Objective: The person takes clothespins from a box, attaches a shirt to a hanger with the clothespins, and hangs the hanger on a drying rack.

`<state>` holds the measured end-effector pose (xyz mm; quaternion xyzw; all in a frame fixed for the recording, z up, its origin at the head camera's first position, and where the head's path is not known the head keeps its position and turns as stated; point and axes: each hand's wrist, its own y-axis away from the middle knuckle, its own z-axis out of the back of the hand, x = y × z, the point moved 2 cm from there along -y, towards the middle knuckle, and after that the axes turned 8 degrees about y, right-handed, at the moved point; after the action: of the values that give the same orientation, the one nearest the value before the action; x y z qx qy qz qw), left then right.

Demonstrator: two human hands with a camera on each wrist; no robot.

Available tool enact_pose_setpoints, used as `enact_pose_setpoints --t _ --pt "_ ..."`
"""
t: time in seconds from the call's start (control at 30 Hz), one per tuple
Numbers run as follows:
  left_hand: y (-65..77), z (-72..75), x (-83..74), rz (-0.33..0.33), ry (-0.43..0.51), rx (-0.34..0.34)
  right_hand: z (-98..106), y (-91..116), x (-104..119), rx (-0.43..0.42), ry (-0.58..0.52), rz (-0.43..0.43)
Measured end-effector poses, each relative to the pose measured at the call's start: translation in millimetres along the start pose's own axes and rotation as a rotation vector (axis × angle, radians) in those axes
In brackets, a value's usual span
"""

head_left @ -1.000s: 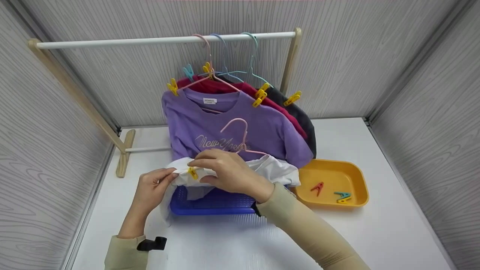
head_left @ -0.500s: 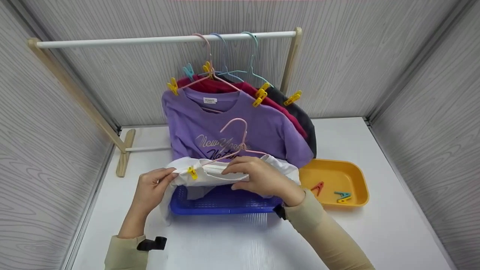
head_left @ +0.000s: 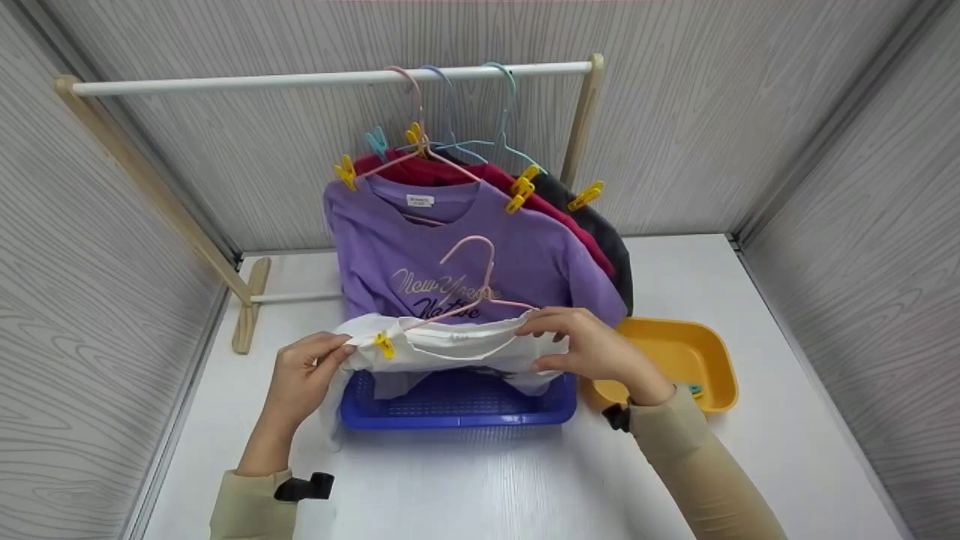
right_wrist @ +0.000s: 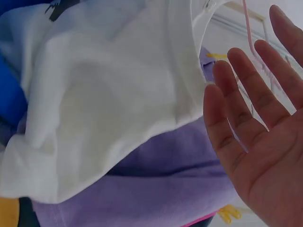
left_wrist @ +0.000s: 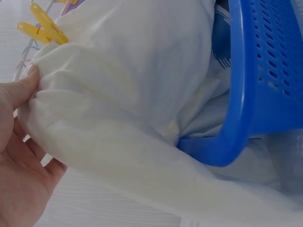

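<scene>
A white shirt (head_left: pixel 457 361) lies partly over the blue basket (head_left: pixel 459 421), with a pink hanger (head_left: pixel 489 270) in its neck and the hook standing up. On its left shoulder sits a yellow clothespin (head_left: pixel 385 345). My left hand (head_left: pixel 304 382) pinches the white cloth just left of that clothespin; the left wrist view shows the thumb (left_wrist: pixel 29 80) pressing the edge. Near the shirt's right shoulder is my right hand (head_left: pixel 600 351), its fingers spread and holding nothing in the right wrist view, close beside the white cloth (right_wrist: pixel 109 85).
Behind, a rack bar (head_left: pixel 262 82) carries a purple shirt (head_left: pixel 450 247), a red garment and a black one on hangers, with several clothespins. A yellow tray (head_left: pixel 675 352) stands at the right, with a teal clothespin (head_left: pixel 695 391) showing past the right arm.
My right hand has let go at the clipped clothespin and moved right along the shirt to its other shoulder. The yellow clothespin stays in place. My left hand has not moved.
</scene>
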<state>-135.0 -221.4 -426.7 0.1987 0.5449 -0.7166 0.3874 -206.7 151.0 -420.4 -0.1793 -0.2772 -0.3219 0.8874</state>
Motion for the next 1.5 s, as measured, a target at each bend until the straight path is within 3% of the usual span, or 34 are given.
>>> enact_pose_setpoints --t 0.27,0.43,0.6,0.73,1.13,1.3,1.5 --pt "2.4 -0.6 4.0 -0.031 -0.007 -0.020 25.5 33.3 -39.1 -0.018 -0.097 -0.101" --pt "2.5 0.1 3.6 -0.039 0.001 -0.018 36.5 56.0 -66.8 -0.022 -0.098 -0.206" --pt "1.8 0.4 1.9 -0.034 0.007 -0.014 39.1 77.5 -97.4 0.003 -0.125 -0.327" --pt "2.3 0.2 3.0 -0.039 0.003 -0.017 39.1 90.1 -123.2 0.039 -0.081 -0.425" --pt "4.9 0.1 2.8 -0.002 -0.003 -0.015 36.0 105.4 -175.5 0.121 0.006 -0.599" --pt "5.1 0.3 2.3 -0.009 -0.008 -0.018 27.4 108.7 -189.3 0.209 0.069 -0.672" --pt "5.4 1.2 1.4 -0.010 0.000 -0.016 16.7 109.4 -195.6 0.252 0.068 -0.705"
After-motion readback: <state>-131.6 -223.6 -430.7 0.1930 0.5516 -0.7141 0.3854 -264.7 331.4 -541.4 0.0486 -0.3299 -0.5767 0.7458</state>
